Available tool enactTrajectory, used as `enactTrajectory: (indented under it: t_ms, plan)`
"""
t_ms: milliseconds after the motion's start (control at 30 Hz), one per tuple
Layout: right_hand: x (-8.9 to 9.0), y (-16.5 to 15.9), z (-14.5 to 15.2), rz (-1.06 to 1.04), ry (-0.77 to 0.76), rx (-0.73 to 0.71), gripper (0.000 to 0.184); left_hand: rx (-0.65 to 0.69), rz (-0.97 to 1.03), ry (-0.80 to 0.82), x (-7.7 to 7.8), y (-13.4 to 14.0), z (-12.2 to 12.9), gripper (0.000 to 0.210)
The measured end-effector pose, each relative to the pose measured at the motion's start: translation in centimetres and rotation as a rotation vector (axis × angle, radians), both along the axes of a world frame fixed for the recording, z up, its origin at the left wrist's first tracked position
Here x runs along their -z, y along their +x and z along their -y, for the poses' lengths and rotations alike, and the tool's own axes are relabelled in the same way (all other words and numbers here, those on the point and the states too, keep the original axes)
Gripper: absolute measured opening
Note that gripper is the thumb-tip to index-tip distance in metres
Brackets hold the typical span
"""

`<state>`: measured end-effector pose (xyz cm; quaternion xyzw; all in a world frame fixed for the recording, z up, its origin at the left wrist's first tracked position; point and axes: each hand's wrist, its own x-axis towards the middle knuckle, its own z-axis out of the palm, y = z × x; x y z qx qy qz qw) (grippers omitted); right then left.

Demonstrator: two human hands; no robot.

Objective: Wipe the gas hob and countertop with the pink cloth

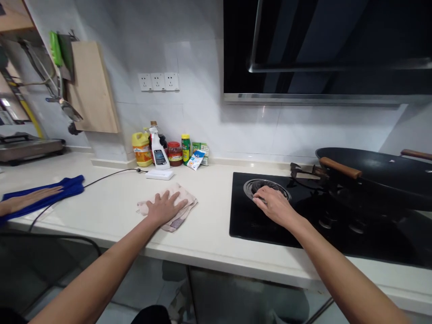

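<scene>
L hand spread wide, pressed flat on pinkish cloth, just L of & below ctr; front edge of white counter runs below it. R hand, R of ctr, fingers bent over burner; can't tell if it grips anything. Sliding room btwn cloth & L edge of black hob. White box sits behind cloth. Wok crowds far R; another person's hand on blue cloth, far L.
</scene>
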<state>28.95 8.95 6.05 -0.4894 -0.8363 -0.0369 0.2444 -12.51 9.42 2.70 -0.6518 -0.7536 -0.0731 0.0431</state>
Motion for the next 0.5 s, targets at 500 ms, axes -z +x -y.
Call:
enactTrajectory:
  t_ms: [500]
  plan:
    - [2.8,-1.9,0.3,-0.006,0.079,-0.267,0.028,0.037,-0.032,-0.036,-0.1,1.1,-13.8,0.087]
